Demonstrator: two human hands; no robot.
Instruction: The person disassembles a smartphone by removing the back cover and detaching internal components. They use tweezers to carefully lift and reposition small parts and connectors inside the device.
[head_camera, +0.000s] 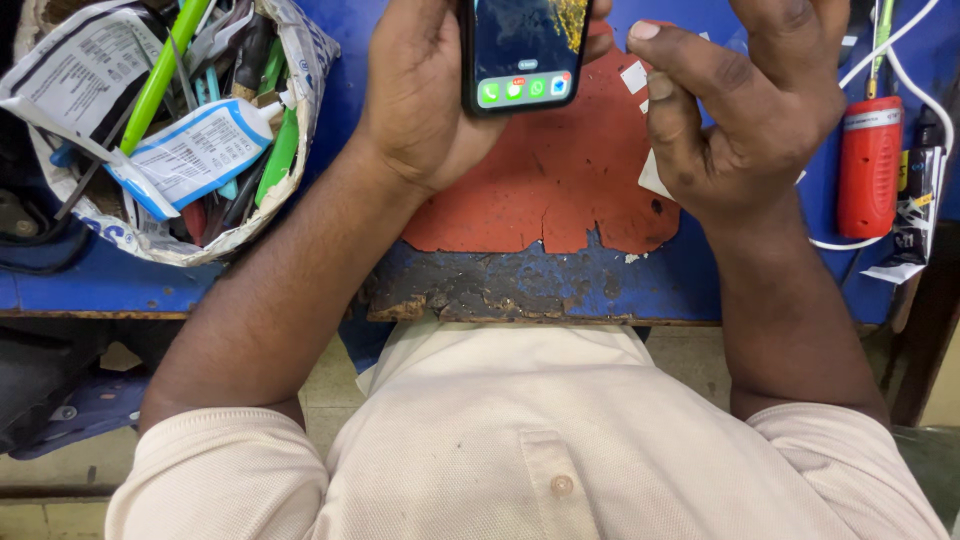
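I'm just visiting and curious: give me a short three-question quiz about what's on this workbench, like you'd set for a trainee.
1. True or false: the left hand holds a phone whose screen is lit.
2. Which thing stands at the right end of the bench? A) a red tool B) a green cup C) a yellow book
3. Fill the gap: the mat under the hands is ____ in colour.

Key
1. True; the right hand is beside the phone, its fingers curled, apart from the screen.
2. A; it lies among white cables.
3. Red-orange, on a blue bench. The basket of tools sits at the left.
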